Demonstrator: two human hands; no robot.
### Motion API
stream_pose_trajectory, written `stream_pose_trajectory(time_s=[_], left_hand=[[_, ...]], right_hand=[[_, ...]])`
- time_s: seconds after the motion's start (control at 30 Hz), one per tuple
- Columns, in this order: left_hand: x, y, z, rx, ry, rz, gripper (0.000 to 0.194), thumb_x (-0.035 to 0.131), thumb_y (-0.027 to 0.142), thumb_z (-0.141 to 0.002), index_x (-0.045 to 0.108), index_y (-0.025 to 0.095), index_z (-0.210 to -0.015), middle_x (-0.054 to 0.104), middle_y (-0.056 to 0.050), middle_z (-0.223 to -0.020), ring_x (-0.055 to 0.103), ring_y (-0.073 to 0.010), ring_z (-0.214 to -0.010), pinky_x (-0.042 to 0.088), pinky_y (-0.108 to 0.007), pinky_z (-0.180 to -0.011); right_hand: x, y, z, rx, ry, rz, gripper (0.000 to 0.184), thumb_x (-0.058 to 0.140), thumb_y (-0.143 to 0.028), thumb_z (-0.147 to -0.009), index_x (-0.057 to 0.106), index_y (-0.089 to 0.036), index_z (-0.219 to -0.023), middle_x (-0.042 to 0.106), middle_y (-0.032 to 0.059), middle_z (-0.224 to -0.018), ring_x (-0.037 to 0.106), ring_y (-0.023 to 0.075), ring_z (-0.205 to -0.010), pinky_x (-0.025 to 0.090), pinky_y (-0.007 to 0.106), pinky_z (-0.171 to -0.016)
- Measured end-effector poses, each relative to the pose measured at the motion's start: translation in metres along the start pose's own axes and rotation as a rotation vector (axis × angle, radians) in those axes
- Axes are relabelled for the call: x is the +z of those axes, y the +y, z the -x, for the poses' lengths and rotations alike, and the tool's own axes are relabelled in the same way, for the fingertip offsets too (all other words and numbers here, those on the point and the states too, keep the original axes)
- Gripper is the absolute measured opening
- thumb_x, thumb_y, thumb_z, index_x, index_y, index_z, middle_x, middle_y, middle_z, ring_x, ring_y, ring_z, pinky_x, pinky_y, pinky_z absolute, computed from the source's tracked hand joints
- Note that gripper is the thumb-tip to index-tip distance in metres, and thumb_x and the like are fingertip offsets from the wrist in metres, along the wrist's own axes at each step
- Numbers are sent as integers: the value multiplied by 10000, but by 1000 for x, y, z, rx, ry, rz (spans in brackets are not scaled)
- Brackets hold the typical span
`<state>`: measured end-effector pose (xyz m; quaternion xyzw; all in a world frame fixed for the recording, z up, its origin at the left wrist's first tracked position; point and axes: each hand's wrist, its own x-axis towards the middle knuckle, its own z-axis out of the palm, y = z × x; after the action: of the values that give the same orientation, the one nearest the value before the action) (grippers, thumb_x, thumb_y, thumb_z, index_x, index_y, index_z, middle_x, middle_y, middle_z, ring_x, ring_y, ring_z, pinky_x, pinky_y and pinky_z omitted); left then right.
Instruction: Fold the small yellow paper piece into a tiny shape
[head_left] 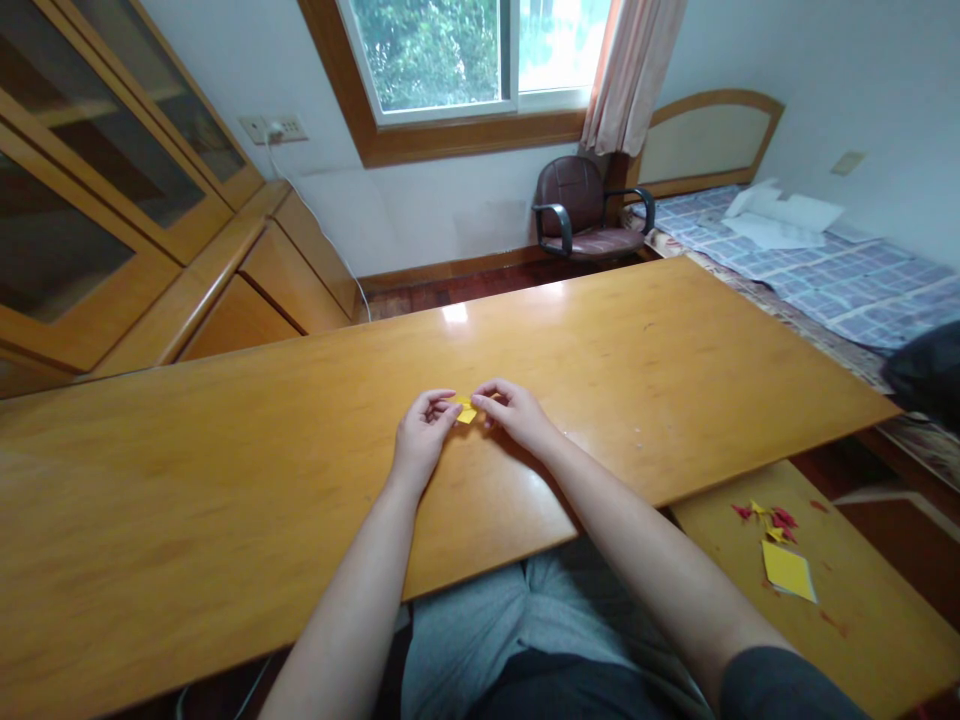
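Holding a small yellow paper point(466, 411) over the desk point(225, 480), straight ahead of the body and just in from the near edge. Pinched at the left side by the left hand point(421, 435), with thumb and fingers closed in a grip; pinched at the upper right by the right hand point(517, 412), with thumb and forefinger likewise together. Touching both grips, with neither clearly nearer, and lying crosswise between opposing fingertips. Pointing one corner down toward the lap; too small to read for a long axis, and impossible to judge for contact with the wood below. Well apart, out past the right forearm and beyond the desk's near edge: a side surface point(885, 630), bearing a yellow square point(789, 571) just beside small red and yellow folded pieces point(784, 519).
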<state>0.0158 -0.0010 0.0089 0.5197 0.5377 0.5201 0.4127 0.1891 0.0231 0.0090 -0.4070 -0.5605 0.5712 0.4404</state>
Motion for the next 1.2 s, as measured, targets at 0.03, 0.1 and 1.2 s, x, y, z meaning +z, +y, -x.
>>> stream_pose_trajectory(time_s=[0.03, 0.1, 1.2], left_hand=[[0, 0, 0, 1, -3, 23, 343, 752, 385, -747, 658, 189, -1013, 657, 2, -772, 620, -146, -696, 497, -265, -688], [0, 1, 0, 6, -7, 36, 348, 747, 373, -753, 644, 189, -1030, 639, 12, -756, 607, -137, -694, 482, -251, -686], [-3, 4, 2, 142, -72, -4, 179, 713, 360, -812, 706, 189, -865, 680, -26, -875, 610, -158, -784, 489, -273, -753]], right_hand=[[0, 0, 0, -2, -9, -14, 262, 680, -422, -803, 643, -180, -898, 658, -15, -772, 579, 95, -545, 448, 226, -537], [0, 0, 1, -3, -24, -33, 261, 688, -405, -797, 645, -177, -916, 652, -15, -778, 579, 94, -551, 454, 228, -545], [0, -7, 8, -6, -97, -46, 309, 706, -437, -788, 659, -181, -953, 657, -10, -737, 610, 109, -595, 424, 203, -504]])
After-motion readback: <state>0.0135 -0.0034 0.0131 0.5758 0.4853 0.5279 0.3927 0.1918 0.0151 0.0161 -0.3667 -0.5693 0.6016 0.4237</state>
